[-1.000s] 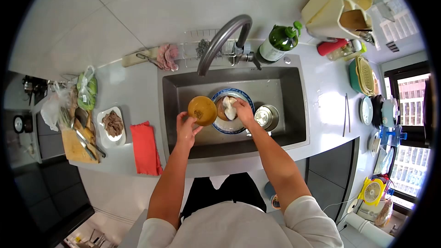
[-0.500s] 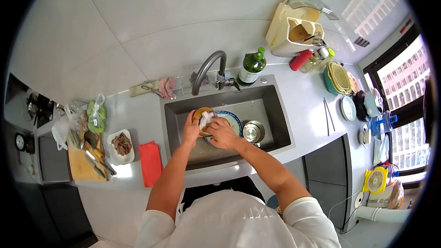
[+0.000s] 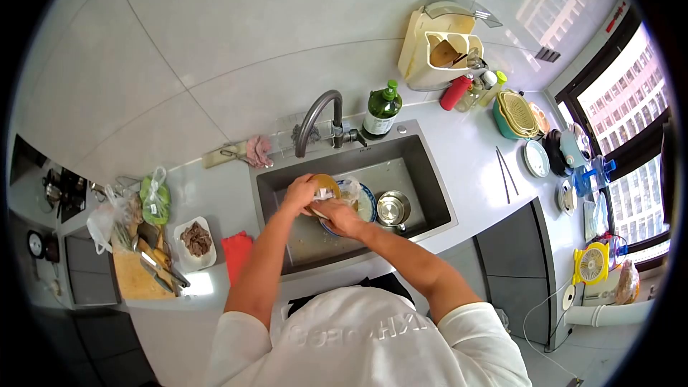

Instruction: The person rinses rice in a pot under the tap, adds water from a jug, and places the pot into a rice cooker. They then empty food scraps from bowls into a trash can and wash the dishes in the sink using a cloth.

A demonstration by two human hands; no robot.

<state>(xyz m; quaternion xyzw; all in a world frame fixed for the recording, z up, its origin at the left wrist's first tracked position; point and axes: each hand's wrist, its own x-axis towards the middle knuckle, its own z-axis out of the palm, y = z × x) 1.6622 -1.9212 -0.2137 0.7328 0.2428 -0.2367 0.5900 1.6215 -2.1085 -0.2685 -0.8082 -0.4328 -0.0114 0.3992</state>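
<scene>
Over the sink [image 3: 431,223], my left hand [image 3: 299,193] is closed on a small yellow-brown bowl [image 3: 327,182], tilted so its inside shows. My right hand [image 3: 340,218] is at the bowl's near side, fingers curled around a white crumpled cloth [image 3: 350,190] pressed to it; some fingertips are hidden. Below both hands lies a blue-rimmed plate [image 3: 368,205] on the sink floor, partly covered. Just right of the plate stands a shiny metal cup [image 3: 393,208] with a handle.
A dark faucet [image 3: 315,118] arches over the sink's back edge, beside a green pump bottle [image 3: 382,110]. On the left counter are a red cloth [image 3: 236,254], a white dish of meat [image 3: 195,241] and knives [image 3: 159,272] on a cutting board. Chopsticks [image 3: 506,173] lie at right.
My right hand has moved down, toward the bowl's near side. More of the bowl's inside shows, and the white cloth now sticks out to its right. The camera view has tilted slightly.
</scene>
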